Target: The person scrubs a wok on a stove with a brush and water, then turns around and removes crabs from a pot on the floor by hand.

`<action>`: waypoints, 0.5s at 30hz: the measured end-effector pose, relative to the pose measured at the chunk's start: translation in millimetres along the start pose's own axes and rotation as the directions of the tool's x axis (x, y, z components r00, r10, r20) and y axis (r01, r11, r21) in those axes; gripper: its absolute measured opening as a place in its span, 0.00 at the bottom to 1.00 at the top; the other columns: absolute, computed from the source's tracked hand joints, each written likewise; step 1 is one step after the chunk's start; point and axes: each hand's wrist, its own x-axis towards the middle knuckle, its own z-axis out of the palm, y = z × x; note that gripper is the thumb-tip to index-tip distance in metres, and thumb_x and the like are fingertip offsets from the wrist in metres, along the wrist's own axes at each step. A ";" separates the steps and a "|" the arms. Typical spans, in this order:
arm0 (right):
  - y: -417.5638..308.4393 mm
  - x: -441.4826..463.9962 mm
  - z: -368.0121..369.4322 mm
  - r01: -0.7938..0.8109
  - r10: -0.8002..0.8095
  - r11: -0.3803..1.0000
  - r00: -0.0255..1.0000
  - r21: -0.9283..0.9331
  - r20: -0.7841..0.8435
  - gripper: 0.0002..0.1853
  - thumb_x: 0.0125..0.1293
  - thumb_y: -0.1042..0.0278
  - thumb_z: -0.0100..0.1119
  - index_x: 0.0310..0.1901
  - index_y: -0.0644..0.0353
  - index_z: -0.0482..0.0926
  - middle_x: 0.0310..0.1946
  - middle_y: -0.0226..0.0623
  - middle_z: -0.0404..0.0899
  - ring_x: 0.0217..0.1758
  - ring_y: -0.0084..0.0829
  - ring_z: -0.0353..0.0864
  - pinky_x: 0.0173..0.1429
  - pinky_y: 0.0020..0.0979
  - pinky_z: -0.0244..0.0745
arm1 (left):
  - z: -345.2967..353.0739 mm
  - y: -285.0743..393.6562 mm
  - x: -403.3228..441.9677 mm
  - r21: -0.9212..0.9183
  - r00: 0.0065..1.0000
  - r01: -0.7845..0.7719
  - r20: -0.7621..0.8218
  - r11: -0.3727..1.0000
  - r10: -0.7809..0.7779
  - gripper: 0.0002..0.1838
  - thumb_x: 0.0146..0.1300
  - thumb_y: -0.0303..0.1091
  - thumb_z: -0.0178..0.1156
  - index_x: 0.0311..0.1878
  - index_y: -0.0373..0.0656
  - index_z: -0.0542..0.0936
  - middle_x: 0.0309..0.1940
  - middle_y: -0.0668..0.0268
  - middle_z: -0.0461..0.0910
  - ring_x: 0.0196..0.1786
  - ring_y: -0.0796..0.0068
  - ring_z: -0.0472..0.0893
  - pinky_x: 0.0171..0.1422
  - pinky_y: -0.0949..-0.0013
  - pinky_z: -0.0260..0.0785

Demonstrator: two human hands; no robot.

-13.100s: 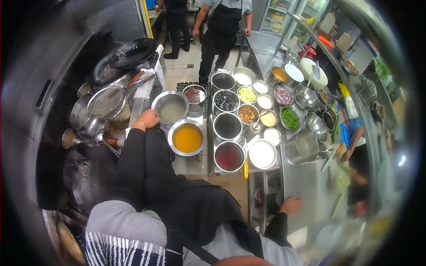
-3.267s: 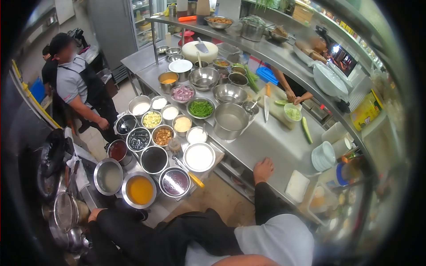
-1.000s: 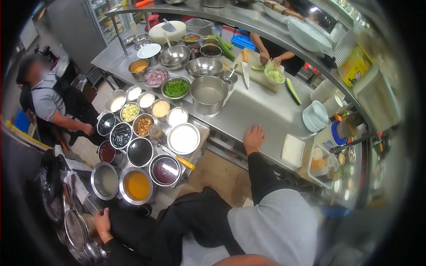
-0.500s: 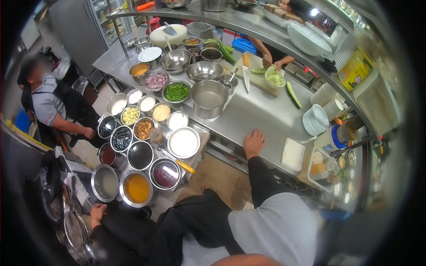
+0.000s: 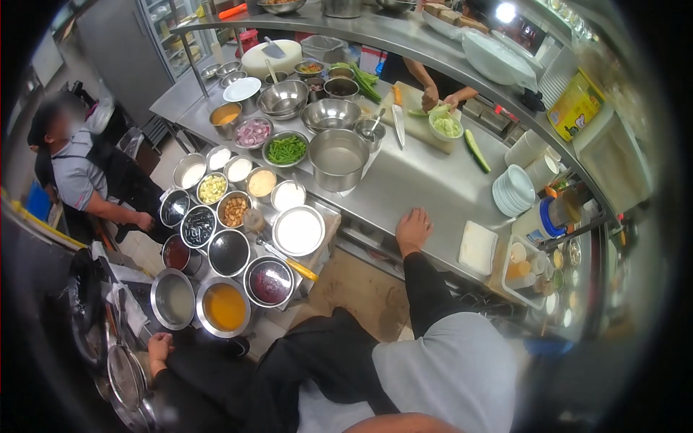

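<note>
My right hand (image 5: 414, 229) lies flat on the front edge of the steel counter (image 5: 440, 202), fingers stretched out and holding nothing. Low on the left, my left hand (image 5: 160, 348) rests by the edge of a work surface, its fingers loosely bent and nothing visible in them. Near it stand a steel pot of cloudy liquid (image 5: 173, 299) and a pot of orange liquid (image 5: 224, 307). Round wire strainers (image 5: 126, 375) are beside that hand. A large steel pot (image 5: 338, 160) and a white rectangular block or board (image 5: 478, 247) flank my right hand, both apart from it.
Across the counter another person's hands (image 5: 442, 101) work over a bowl of pale green slices (image 5: 445, 124), beside a knife (image 5: 399, 119) and a cut cucumber (image 5: 476, 151). A co-worker (image 5: 86, 166) stands left. Stacked white plates (image 5: 514, 191) and a yellow-handled utensil (image 5: 299, 269) are in view.
The view has shifted very slightly. The other person's hands moved a little over the bowl. My own hands stay in place.
</note>
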 end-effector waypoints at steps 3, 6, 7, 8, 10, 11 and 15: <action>-1.1 -1.2 -4.1 0.003 -0.003 1.000 1.000 -0.011 0.021 0.25 0.74 0.57 0.56 0.69 0.53 0.73 0.78 0.40 0.68 0.82 0.44 0.62 0.83 0.60 0.51 | 0.4 -3.6 -1.3 -0.016 1.000 0.002 -0.004 1.000 -0.002 0.10 0.68 0.33 0.66 0.44 0.34 0.85 0.31 0.63 0.84 0.29 0.72 0.83 0.33 0.67 0.82; -2.4 -0.8 -5.8 0.003 -0.002 1.000 1.000 -0.003 0.031 0.25 0.74 0.57 0.55 0.70 0.53 0.73 0.78 0.40 0.68 0.82 0.44 0.62 0.83 0.60 0.51 | 1.3 -7.2 -0.5 -0.034 1.000 -0.001 -0.011 0.999 0.000 0.10 0.68 0.32 0.67 0.43 0.34 0.85 0.30 0.64 0.83 0.29 0.72 0.83 0.32 0.67 0.82; -2.7 -0.7 -6.0 0.004 -0.004 1.000 1.000 -0.010 0.030 0.26 0.74 0.57 0.55 0.70 0.53 0.73 0.78 0.40 0.68 0.82 0.44 0.62 0.83 0.60 0.50 | 1.7 -8.2 0.0 -0.038 1.000 0.002 -0.014 0.999 -0.003 0.09 0.68 0.32 0.67 0.43 0.35 0.84 0.30 0.64 0.83 0.29 0.72 0.83 0.32 0.67 0.82; -2.9 -0.4 -6.2 0.006 -0.005 1.000 1.000 -0.016 0.029 0.26 0.74 0.57 0.55 0.70 0.54 0.73 0.77 0.40 0.68 0.82 0.44 0.62 0.83 0.60 0.50 | 2.1 -7.5 -0.9 -0.039 1.000 0.002 -0.014 0.999 -0.003 0.09 0.68 0.32 0.67 0.43 0.35 0.84 0.30 0.64 0.83 0.29 0.72 0.83 0.32 0.67 0.82; -2.4 -0.2 -4.9 0.004 -0.004 1.000 1.000 -0.015 0.025 0.26 0.74 0.57 0.55 0.70 0.53 0.73 0.78 0.40 0.68 0.82 0.44 0.62 0.84 0.60 0.50 | 2.5 -6.2 -2.7 -0.046 1.000 -0.001 -0.012 0.999 0.000 0.09 0.68 0.33 0.67 0.42 0.35 0.84 0.30 0.64 0.83 0.29 0.73 0.82 0.32 0.68 0.81; -2.1 -0.2 -3.8 0.003 -0.002 1.000 1.000 -0.013 0.023 0.26 0.74 0.57 0.55 0.71 0.53 0.73 0.78 0.40 0.68 0.82 0.45 0.62 0.84 0.60 0.50 | 2.5 -8.1 -1.2 -0.046 1.000 -0.001 -0.012 0.999 0.000 0.09 0.68 0.33 0.67 0.42 0.35 0.84 0.30 0.64 0.83 0.29 0.73 0.82 0.32 0.68 0.81; 1.0 0.2 4.8 0.023 -0.022 1.000 0.999 0.004 -0.038 0.24 0.73 0.57 0.55 0.68 0.54 0.74 0.76 0.41 0.69 0.81 0.45 0.64 0.83 0.62 0.50 | 2.2 -9.5 0.0 -0.063 1.000 -0.005 -0.003 0.998 0.005 0.09 0.69 0.33 0.67 0.42 0.36 0.84 0.29 0.65 0.82 0.29 0.73 0.82 0.32 0.68 0.81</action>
